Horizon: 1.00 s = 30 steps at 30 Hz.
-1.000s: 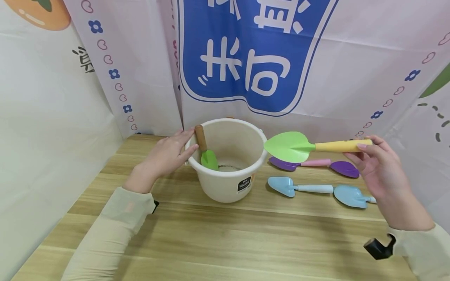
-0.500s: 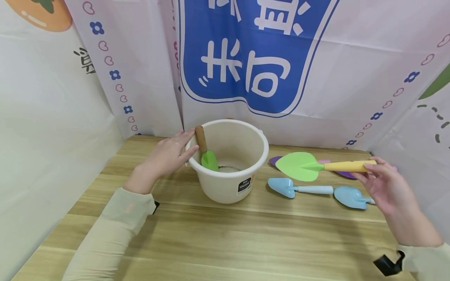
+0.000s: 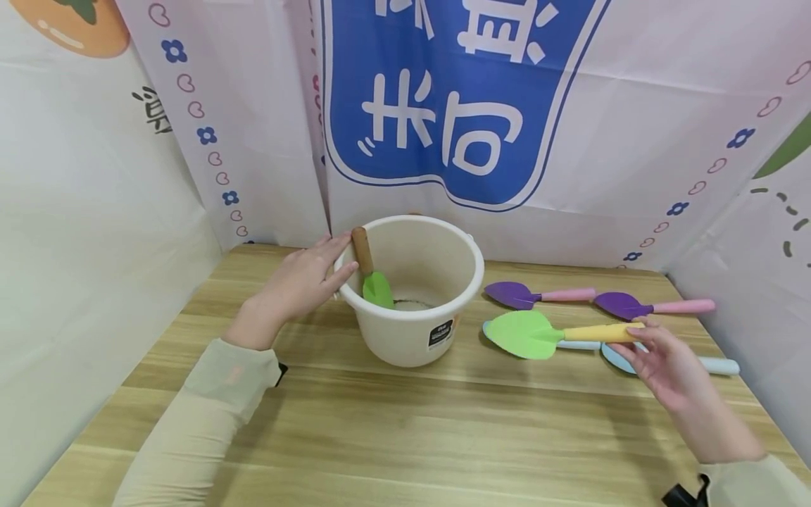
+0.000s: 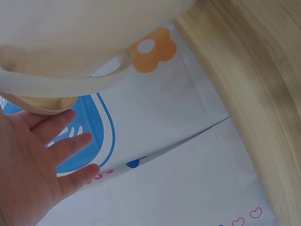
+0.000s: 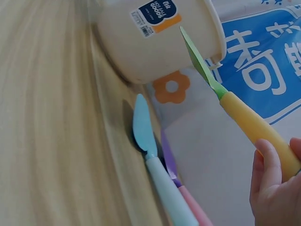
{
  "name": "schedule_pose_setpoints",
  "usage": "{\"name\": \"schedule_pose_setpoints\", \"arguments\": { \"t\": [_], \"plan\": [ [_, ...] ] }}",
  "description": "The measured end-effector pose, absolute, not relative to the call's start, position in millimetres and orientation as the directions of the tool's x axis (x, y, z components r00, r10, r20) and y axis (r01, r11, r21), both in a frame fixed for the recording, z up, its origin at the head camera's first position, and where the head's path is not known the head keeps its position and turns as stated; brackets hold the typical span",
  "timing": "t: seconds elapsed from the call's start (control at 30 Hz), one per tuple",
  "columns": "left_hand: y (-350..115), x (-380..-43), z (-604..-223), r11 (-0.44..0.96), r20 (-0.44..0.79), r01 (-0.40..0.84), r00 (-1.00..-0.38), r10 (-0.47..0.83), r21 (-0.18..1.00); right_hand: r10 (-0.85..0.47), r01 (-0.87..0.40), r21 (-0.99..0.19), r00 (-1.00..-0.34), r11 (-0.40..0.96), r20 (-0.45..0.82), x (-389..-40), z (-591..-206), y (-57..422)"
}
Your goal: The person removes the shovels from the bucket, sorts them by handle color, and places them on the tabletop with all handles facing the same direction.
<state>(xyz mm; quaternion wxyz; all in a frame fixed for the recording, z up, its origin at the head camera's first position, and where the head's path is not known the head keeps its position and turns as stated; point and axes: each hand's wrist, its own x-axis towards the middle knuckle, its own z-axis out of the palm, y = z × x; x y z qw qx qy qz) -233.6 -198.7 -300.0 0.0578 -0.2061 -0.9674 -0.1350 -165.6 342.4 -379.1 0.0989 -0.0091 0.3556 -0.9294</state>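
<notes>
In the head view my right hand (image 3: 671, 370) holds a trowel (image 3: 526, 334) with a green blade and yellow handle, pinching the handle's end. The trowel hangs level above the light blue trowels, and the right wrist view shows its blade edge-on. My left hand (image 3: 300, 278) rests against the left rim of a cream bucket (image 3: 408, 338); its fingers (image 4: 70, 148) look straight and spread in the left wrist view. Inside the bucket a small green trowel (image 3: 378, 289) with a brown wooden handle leans on the left wall.
Two purple trowels (image 3: 510, 294) with pink handles lie in a row right of the bucket. Nearer lie two light blue trowels (image 5: 142, 125), partly hidden by the held trowel and my right hand. A printed cloth (image 3: 633, 141) hangs behind the wooden table (image 3: 405, 443).
My right hand has lowered the green and yellow trowel, first drifting right, then coming back left and nearer, from above the purple trowels to above the blue ones. The left hand and bucket stay put.
</notes>
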Motion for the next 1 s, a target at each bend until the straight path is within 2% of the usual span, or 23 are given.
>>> {"name": "schedule_pose_setpoints", "arguments": {
  "t": [0.23, 0.47, 0.73, 0.9, 1.0],
  "plan": [
    [-197.8, -234.7, -299.4, 0.879, 0.166, 0.416, -0.908, 0.385, 0.235, -0.184, 0.225, -0.746, -0.973, -0.626, -0.139, -162.7, -397.3, 341.1],
    [-196.6, -235.2, -300.3, 0.878, 0.172, 0.416, -0.907, 0.383, 0.236, -0.243, 0.241, -0.749, -0.964, -0.617, -0.111, -157.2, -414.4, 347.1],
    [-196.7, -234.3, -299.0, 0.88, 0.164, 0.414, -0.908, 0.385, 0.233, -0.146, 0.335, -0.814, -0.942, -0.474, -0.303, -148.7, -432.0, 350.1],
    [-197.7, -233.9, -299.3, 0.882, 0.165, 0.409, -0.911, 0.379, 0.234, -0.157, 0.319, -0.816, -0.948, -0.482, -0.278, -144.7, -438.2, 350.5],
    [-198.1, -233.5, -299.7, 0.883, 0.163, 0.407, -0.912, 0.377, 0.235, -0.178, 0.356, -0.795, -0.934, -0.491, -0.308, -142.7, -439.6, 348.5]
  ]
}}
